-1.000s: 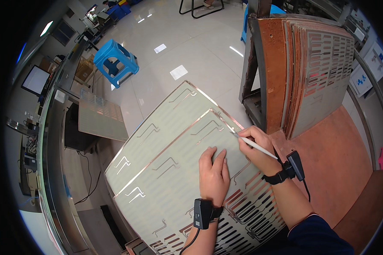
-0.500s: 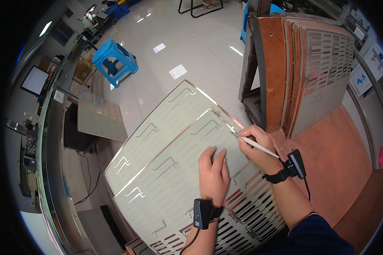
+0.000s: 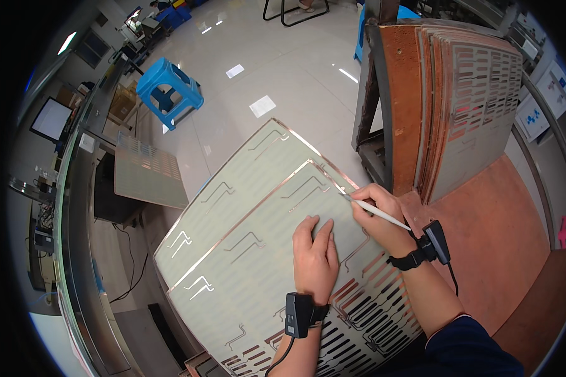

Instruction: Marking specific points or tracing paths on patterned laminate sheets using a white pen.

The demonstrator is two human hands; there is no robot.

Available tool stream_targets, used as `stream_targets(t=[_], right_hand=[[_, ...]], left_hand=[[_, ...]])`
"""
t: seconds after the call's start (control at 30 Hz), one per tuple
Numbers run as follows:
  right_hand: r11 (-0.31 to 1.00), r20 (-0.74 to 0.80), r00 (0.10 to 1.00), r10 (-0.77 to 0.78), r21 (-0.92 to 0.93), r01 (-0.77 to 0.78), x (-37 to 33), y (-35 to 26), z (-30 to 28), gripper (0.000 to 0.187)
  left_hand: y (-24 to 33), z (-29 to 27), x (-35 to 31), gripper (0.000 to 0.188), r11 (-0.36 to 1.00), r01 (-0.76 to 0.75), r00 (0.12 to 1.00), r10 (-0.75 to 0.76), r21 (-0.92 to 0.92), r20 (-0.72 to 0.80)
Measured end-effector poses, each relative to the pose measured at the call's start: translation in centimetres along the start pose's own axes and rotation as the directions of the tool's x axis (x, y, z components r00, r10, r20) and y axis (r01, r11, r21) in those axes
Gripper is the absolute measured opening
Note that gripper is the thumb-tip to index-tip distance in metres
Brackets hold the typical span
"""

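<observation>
Two thin greenish-grey circuit panels with copper edges and traces lie overlapped before me, the upper panel [image 3: 258, 213] covering most of the lower panel [image 3: 239, 160]. My left hand [image 3: 316, 254] rests flat on the upper panel, its fingers spread a little and holding nothing. In a pen grip, my right hand [image 3: 380, 213] holds a white pen-shaped tool [image 3: 383, 215] with a thin grey pointed tip. That tip is at the upper panel's far right corner area, beside its copper edge; whether it touches is too small to tell. Each wrist wears a black strapped device.
A rack [image 3: 383, 94] at the right holds several similar panels [image 3: 484, 94] upright over a copper-coloured base board [image 3: 484, 232]. Another panel [image 3: 148, 169] leans at the left near a long workbench [image 3: 75, 220]. A blue plastic stool [image 3: 170, 91] stands on the floor beyond.
My right hand and the white tool have shifted very slightly to the left. My left hand and the panels stay in place.
</observation>
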State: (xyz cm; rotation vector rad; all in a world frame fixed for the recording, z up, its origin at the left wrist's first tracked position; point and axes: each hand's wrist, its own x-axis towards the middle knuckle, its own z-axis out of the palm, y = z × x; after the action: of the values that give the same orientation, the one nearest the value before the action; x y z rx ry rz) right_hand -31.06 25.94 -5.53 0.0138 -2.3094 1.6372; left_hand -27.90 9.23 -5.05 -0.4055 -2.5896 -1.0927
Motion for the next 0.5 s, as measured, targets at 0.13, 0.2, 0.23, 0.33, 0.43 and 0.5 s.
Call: stream_targets(t=[0.13,0.2,0.23,0.33,0.43,0.5], right_hand=[[0.999,0.035,0.999,0.039,0.028,-0.04,-0.1,-0.3,-0.3,0.01],[0.999,0.029,0.999,0.027,0.031,-0.028,0.0,0.0,-0.1,0.01],[0.999,0.019,1.0,0.019,0.03,-0.02,-0.1,0.1,-0.1,0.01],[1.0,0.0,1.0,0.009,0.024,-0.009,0.1,0.0,0.0,0.01],[0.991,-0.031,0.991,-0.129,-0.034,0.128,0.0,-0.5,0.0,0.011],[0.972,-0.004,0.972,-0.234,-0.026,0.233,0.0,-0.4,0.5,0.012]], left_hand=[[-0.3,0.1,-0.2,0.023,1.0,-0.001,1.0,0.001,0.002,-0.007],[-0.3,0.1,-0.1,0.023,1.0,-0.002,1.0,0.002,0.004,-0.007],[-0.2,0.1,-0.1,0.024,1.0,-0.003,1.0,0.003,0.001,-0.005],[-0.2,0.0,-0.2,0.026,1.0,-0.001,1.0,0.001,0.0,0.009],[-0.3,-0.4,-0.9,0.03,0.999,-0.024,0.997,0.021,0.04,0.072],[-0.2,-1.1,-1.7,0.032,0.996,-0.034,0.996,0.028,0.08,0.08]])
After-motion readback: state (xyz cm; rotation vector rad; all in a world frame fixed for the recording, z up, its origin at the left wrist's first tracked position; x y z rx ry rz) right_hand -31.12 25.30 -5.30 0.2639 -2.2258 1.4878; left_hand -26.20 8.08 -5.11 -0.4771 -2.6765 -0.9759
